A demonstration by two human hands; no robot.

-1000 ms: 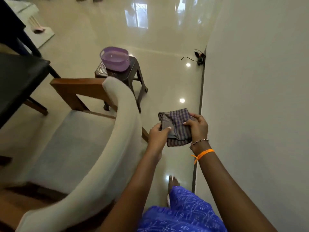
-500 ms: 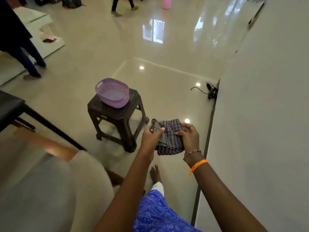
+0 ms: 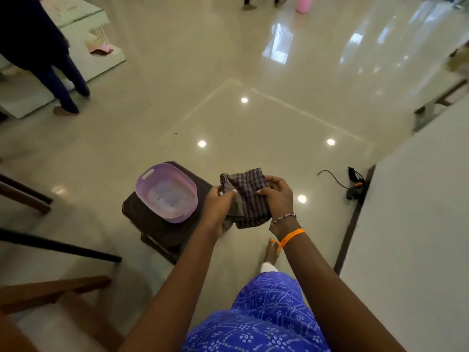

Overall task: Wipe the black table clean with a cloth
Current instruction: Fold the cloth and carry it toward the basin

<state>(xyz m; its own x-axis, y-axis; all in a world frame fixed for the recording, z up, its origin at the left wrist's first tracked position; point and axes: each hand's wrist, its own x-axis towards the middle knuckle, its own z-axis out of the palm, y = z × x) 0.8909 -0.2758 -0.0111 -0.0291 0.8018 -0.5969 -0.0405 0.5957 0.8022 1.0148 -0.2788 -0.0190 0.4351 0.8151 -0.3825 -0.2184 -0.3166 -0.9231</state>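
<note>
A folded grey-and-purple checked cloth (image 3: 247,196) hangs in front of me at waist height. My left hand (image 3: 218,207) pinches its left edge and my right hand (image 3: 278,199) grips its right side. Just left of the cloth a purple plastic basin (image 3: 166,195) with water sits on a dark brown stool (image 3: 154,227). Black table legs (image 3: 61,246) show at the left edge; the tabletop is out of view.
A white wall (image 3: 411,237) stands close on my right, with a black cable and plug (image 3: 354,184) at its base. A wooden chair frame (image 3: 50,293) is at lower left. A person in dark trousers (image 3: 58,74) stands far left on the glossy floor.
I have stepped forward past the white chair. The stool and basin now sit right beside my hands. Both hands still hold the cloth.
</note>
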